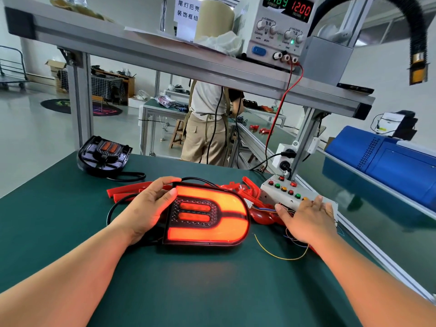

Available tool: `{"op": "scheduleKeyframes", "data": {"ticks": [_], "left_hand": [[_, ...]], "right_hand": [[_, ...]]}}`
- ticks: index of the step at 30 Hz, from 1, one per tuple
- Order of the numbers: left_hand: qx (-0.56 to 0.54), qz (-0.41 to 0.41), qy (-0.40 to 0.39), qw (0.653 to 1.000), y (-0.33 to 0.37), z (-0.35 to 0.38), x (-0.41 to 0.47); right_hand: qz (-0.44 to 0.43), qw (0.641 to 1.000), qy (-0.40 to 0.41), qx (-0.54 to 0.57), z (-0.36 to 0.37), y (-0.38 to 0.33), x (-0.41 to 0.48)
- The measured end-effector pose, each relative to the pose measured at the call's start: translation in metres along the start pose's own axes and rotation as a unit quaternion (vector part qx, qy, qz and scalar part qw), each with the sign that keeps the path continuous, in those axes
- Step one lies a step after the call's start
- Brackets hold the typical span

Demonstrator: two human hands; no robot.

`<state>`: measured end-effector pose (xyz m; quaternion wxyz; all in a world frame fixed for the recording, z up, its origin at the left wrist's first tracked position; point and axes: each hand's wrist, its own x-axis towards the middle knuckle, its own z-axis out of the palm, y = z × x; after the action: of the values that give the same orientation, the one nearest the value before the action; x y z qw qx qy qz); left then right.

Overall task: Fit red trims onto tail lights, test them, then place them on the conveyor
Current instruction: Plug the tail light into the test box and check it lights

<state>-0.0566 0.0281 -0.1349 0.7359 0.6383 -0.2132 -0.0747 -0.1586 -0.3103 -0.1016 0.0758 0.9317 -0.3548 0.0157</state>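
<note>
Two hands down: my L hand grips left edge of lit tail light. R hand lies flat, fingers straight, by btn box at right.

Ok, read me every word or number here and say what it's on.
"0.189": green display, grey bench power supply
"12.00": its red display
"CURRENT": over its left knobs
"VOLTAGE": over its right knobs; finer print blurred
"尾灯后壳": white paper sign
"装饰框组": same sign, line cut off
No readable text: lit red tail light, white button box
</note>
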Motion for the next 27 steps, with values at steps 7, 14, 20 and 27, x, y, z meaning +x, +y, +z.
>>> {"op": "scheduleKeyframes", "data": {"ticks": [7, 14, 20, 27], "left_hand": [[0.015, -0.009, -0.002, 1.000, 0.001, 0.001, 0.000], [0.037, -0.027, 0.008, 0.999, 0.000, 0.003, 0.004], [0.037, -0.061, -0.008, 0.997, 0.000, 0.001, 0.006], [0.014, -0.082, -0.012, 0.996, 0.004, 0.002, 0.004]], "right_hand": [[-0.005, 1.000, -0.002, -0.010, -0.002, -0.002, -0.002], [-0.042, 0.999, 0.022, -0.018, -0.016, -0.011, 0.004], [-0.195, 0.964, 0.173, 0.060, -0.023, -0.048, -0.004], [-0.222, 0.961, 0.074, 0.149, 0.000, -0.071, -0.002]]}}
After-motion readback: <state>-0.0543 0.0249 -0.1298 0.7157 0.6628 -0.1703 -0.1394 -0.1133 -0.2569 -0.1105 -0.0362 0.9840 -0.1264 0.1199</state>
